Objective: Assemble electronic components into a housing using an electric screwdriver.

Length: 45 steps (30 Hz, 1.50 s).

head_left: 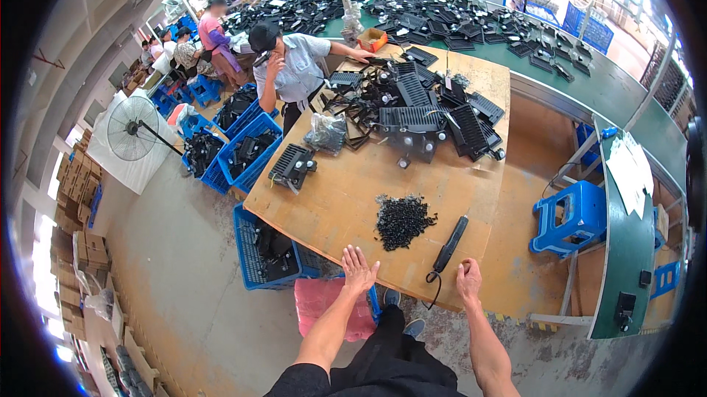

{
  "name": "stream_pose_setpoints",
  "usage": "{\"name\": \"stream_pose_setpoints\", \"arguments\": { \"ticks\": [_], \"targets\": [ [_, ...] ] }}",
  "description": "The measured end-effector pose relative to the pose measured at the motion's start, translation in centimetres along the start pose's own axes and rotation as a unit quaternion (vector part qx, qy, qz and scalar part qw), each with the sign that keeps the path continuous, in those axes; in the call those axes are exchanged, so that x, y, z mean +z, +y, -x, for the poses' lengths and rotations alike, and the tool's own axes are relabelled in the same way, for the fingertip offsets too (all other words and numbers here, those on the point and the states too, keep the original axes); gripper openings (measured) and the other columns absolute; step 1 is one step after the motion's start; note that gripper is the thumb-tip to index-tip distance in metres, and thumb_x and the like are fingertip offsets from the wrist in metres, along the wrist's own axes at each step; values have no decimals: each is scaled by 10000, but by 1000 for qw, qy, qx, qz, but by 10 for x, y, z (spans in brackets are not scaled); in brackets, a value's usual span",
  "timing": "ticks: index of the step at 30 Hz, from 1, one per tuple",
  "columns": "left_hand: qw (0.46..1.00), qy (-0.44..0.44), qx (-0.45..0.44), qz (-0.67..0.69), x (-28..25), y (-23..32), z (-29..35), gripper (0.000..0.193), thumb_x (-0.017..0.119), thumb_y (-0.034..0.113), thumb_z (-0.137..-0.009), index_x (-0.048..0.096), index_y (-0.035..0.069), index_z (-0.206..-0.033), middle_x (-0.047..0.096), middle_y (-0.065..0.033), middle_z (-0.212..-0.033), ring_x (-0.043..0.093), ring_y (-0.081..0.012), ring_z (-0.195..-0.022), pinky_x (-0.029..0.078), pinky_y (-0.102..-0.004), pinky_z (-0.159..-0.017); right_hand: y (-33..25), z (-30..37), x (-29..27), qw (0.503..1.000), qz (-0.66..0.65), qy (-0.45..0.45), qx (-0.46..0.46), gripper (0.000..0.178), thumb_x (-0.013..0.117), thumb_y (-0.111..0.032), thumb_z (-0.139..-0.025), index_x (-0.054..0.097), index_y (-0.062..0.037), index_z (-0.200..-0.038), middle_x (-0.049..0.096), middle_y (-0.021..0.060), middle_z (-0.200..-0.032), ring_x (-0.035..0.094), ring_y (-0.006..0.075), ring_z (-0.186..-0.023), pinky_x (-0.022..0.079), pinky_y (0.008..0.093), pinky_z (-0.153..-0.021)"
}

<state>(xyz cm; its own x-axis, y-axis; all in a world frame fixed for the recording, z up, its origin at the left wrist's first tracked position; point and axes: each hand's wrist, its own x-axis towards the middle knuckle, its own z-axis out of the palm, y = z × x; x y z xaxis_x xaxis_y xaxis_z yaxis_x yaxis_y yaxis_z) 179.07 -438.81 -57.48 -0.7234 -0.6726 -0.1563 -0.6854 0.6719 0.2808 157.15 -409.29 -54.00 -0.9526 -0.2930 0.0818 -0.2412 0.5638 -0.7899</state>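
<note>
Screwdriver (pixel 451 244): slim, blk, prob. plastic

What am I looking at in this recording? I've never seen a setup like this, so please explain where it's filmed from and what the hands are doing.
There is no robot here: these are a person's bare hands. The single picture comes from a fisheye camera on their head, looking down, so straight edges bend near the rim.

The left hand is open with fingers spread, at the near edge of the wooden table, and holds nothing visible. The right hand has curled fingers; whether something small is inside I can't tell. Beside it lies a slim black tool with a looped cord.

Also on the table are a heap of small black parts, a pile of finned black housings and a clear plastic bag. A co-worker stands across it.
</note>
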Motion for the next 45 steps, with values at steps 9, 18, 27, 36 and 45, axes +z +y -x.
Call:
{"name": "stream_pose_setpoints", "arguments": {
  "ticks": [9,18,27,36,45],
  "targets": [
    [998,22,8,61,-33,-3,36,985,463,620,-1034,183,-127,-1612,66,-376,-1693,18,-506,-1594,63,-598,-1285,20,8,0,997,1,-1,-79,229,670,-93,-954,637,-29,-1171,604,106,-853,607,238,-797,523,391,-772],
    [926,-42,-267,262,57,-89,372,671,418,478,-1084,546,-74,-1444,538,-297,-1500,480,-458,-1421,372,-520,-1197,41,120,-62,995,-87,-19,-42,337,665,-128,-975,623,11,-1279,679,150,-1039,667,270,-918,541,382,-827],
    [821,-342,-220,400,161,46,648,582,508,518,-1056,699,1,-1243,746,-124,-1143,688,-323,-1087,503,-455,-1004,360,364,-181,840,118,-494,191,386,637,-367,-893,766,-11,-966,749,246,-913,744,391,-939,570,479,-837],
    [744,-78,-461,476,136,-133,764,415,560,386,-1048,721,8,-990,720,-75,-859,706,-202,-707,575,-351,-640,315,502,-231,700,296,-646,75,432,640,-329,-982,737,86,-1047,763,163,-861,743,318,-854,556,452,-718],
    [718,-189,-494,453,161,-285,961,401,582,286,-1063,632,5,-1344,704,-161,-1239,655,-306,-1061,539,-449,-914,151,605,-71,899,45,-402,166,326,649,-292,-969,761,14,-951,753,89,-749,740,198,-689,592,357,-640]
  ]
}}
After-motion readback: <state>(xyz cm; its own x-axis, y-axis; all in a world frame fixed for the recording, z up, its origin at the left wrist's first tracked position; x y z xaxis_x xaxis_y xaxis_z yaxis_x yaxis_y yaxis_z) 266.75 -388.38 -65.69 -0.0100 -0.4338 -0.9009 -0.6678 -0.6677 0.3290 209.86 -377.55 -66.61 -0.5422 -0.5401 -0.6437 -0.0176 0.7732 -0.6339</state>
